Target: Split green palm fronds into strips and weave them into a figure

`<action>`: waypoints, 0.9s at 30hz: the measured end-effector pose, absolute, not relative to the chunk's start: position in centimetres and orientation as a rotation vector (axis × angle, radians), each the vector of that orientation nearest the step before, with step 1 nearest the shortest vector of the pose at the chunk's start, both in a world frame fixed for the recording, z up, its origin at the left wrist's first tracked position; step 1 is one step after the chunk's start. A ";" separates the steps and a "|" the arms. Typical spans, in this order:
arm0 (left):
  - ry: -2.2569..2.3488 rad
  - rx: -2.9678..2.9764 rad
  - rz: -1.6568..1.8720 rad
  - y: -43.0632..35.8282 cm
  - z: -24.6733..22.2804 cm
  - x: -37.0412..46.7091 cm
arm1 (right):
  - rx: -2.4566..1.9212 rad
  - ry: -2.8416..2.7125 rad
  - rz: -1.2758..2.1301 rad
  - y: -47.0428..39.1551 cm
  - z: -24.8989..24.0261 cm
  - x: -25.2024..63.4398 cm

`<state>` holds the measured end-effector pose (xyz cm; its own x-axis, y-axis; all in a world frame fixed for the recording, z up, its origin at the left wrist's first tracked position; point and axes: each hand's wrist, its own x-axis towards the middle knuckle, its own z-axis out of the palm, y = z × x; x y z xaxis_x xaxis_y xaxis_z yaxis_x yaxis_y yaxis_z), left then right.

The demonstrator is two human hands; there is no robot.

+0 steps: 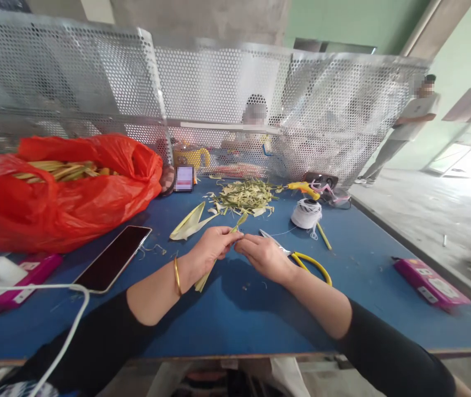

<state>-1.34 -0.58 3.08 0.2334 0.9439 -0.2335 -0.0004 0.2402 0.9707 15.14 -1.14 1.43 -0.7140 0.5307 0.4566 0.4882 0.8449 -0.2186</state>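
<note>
My left hand, with a gold bangle at the wrist, is closed around a pale green plant stalk. The stalk's lower end sticks out beneath the palm, and a green leafy tip rises above the fingers. My right hand is pinched closed, its fingertips meeting the left thumb and finger; what lies between them is hidden. Partly beneath the right hand and wrist lie scissors with yellow handles. Pale husk pieces are left of the hands. Beyond them is a heap of green-and-cream plant strips.
White thread spool, yellow tool and glasses are at the back right. At left are a red bag of stalks, a phone and white cable. A purple packet lies right. A perforated screen stands behind.
</note>
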 end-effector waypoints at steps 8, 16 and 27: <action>1.313 1.333 1.058 -0.6 4.7 -2.3 | -1.734 -2.449 -0.135 -6.2 4.8 18.2; 1.351 1.547 1.209 0.1 5.1 -1.9 | -2.240 -2.372 0.006 -7.9 4.4 21.5; 1.513 1.624 1.306 3.5 6.0 -1.1 | -1.140 -1.377 1.513 -6.4 4.2 22.2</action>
<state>-1.09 3.47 6.05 -0.1105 0.9553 0.2744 0.4113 -0.2074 0.8876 22.21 -6.35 4.25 -0.2947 0.9490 -0.1118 0.0225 -0.1101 -0.9937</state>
